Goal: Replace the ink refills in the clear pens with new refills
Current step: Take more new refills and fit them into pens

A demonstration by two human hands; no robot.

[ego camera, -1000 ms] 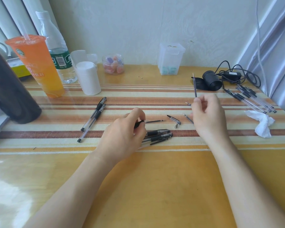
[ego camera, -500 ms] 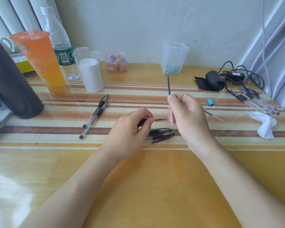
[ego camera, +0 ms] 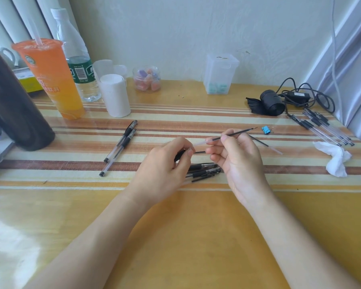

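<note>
Two loose pens (ego camera: 121, 146), perhaps three bunched pens (ego camera: 204, 171); your right hand (ego camera: 240, 161) pinches one refill (ego camera: 236, 134), your left hand (ego camera: 165, 170) grips one black-grip pen (ego camera: 178, 155).

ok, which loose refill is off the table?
The refill pinched by the right hand, tip near the blue clip; the other refill lies flat beyond it.

Left hand (ego camera: 165, 166) pinching, right hand (ego camera: 241, 161) pinching, palm showing, hands nearly touching
</note>
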